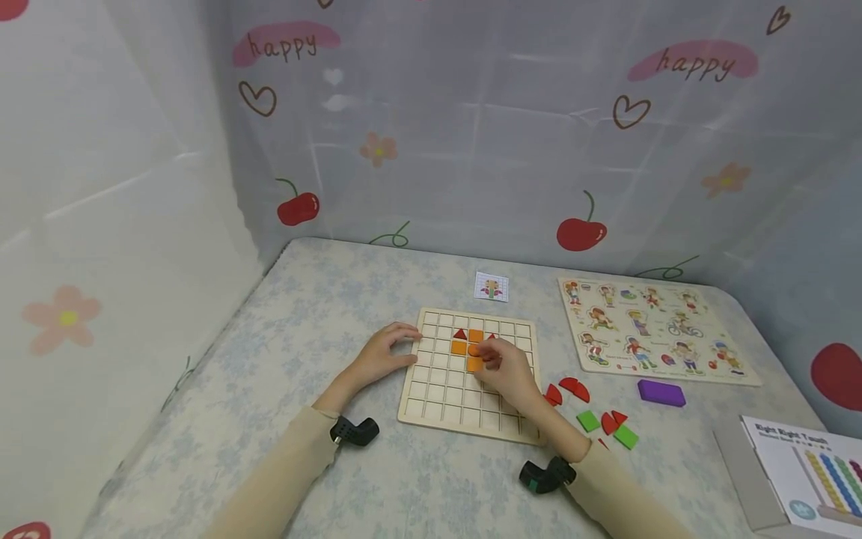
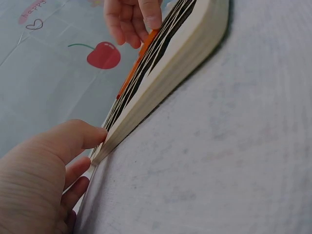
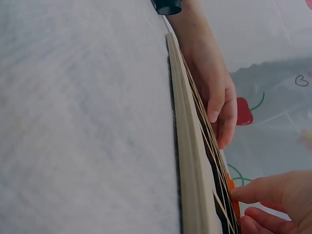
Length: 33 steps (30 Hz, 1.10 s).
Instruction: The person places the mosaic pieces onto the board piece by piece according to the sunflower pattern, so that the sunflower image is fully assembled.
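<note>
A square wooden grid board lies on the table. My left hand rests at its left edge; in the left wrist view the thumb touches the rim. My right hand is over the board's middle, thumb and fingertips at an orange square tile, pinching it at board level. Other orange tiles and a red triangle sit in cells around it. Another red triangle shows partly behind the right hand. Fingers partly hide the tiles beneath them.
A small pattern card lies behind the board. Loose red pieces and green squares lie to the right. Beyond are a purple block, a picture puzzle board and a white box. Printed curtains enclose the table.
</note>
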Each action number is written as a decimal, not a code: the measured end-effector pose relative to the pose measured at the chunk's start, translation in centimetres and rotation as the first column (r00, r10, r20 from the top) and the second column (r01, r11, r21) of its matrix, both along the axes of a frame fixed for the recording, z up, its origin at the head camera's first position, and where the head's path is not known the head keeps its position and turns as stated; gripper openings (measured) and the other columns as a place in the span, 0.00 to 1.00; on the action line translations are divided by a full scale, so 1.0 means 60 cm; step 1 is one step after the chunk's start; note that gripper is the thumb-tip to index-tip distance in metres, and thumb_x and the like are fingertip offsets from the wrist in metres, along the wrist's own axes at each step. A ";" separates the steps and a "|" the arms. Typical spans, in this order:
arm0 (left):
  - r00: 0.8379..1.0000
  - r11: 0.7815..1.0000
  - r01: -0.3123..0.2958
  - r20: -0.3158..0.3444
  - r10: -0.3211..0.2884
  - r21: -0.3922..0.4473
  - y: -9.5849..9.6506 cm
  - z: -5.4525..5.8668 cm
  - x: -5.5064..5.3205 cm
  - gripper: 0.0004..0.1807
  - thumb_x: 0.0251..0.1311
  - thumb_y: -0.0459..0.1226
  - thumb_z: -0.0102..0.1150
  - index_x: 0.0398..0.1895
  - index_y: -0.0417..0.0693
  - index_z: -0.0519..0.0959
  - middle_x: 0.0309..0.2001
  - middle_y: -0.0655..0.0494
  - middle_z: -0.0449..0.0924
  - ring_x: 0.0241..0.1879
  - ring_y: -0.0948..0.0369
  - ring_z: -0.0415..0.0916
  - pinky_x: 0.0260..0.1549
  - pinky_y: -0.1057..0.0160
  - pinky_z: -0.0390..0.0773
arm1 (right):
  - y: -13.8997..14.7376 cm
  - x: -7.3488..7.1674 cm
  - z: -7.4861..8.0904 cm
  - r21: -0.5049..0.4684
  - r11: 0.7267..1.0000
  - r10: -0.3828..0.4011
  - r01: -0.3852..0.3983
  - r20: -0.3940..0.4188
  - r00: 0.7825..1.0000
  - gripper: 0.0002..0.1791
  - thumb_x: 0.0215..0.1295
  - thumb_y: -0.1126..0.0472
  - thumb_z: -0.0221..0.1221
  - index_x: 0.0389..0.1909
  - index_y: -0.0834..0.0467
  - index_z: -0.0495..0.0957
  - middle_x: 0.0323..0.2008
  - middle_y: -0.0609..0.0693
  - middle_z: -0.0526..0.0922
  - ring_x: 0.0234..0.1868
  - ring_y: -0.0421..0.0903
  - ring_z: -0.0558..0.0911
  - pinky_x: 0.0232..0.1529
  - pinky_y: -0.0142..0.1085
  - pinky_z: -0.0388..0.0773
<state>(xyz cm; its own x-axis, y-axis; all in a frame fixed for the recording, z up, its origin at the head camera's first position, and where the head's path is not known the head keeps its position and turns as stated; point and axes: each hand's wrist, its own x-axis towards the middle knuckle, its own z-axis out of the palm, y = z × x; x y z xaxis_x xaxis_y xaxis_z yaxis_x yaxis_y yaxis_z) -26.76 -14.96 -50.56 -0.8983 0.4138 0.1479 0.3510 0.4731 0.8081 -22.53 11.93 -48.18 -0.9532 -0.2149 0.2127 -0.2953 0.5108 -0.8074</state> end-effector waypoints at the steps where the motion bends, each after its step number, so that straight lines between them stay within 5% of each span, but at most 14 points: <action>1: 1.000 1.000 0.000 -0.002 0.000 0.000 0.000 0.000 0.000 0.21 0.59 0.40 0.63 0.57 0.50 0.77 0.63 0.51 0.70 0.68 0.50 0.63 0.66 0.45 0.64 | 0.000 0.000 0.000 0.005 1.000 -0.003 0.003 0.000 1.000 0.21 0.49 0.73 0.67 0.47 0.64 0.79 0.42 0.57 0.82 0.42 0.50 0.81 0.42 0.34 0.81; 19: 1.000 1.000 -0.005 0.006 0.005 -0.011 0.002 0.003 0.001 0.21 0.58 0.39 0.64 0.56 0.50 0.77 0.63 0.51 0.71 0.67 0.50 0.63 0.66 0.46 0.65 | 0.037 0.008 0.007 -0.014 1.000 0.009 -0.009 0.006 1.000 0.16 0.56 0.71 0.64 0.47 0.65 0.79 0.39 0.58 0.83 0.39 0.50 0.81 0.38 0.28 0.79; 25: 1.000 1.000 -0.003 0.005 0.003 -0.013 0.002 0.002 0.000 0.21 0.58 0.39 0.64 0.57 0.50 0.77 0.63 0.52 0.71 0.67 0.50 0.64 0.66 0.46 0.65 | 0.100 0.028 0.017 0.090 0.991 -0.101 0.103 -0.025 0.995 0.16 0.56 0.71 0.64 0.47 0.65 0.79 0.37 0.57 0.84 0.37 0.49 0.81 0.36 0.28 0.79; 33: 1.000 1.000 0.002 -0.007 -0.002 -0.005 0.001 -0.001 -0.001 0.21 0.59 0.39 0.64 0.57 0.50 0.77 0.63 0.51 0.70 0.67 0.49 0.63 0.66 0.45 0.64 | 0.192 0.065 0.019 0.225 0.940 -0.266 0.258 0.003 0.964 0.19 0.55 0.69 0.65 0.50 0.65 0.77 0.43 0.61 0.83 0.42 0.54 0.81 0.39 0.30 0.80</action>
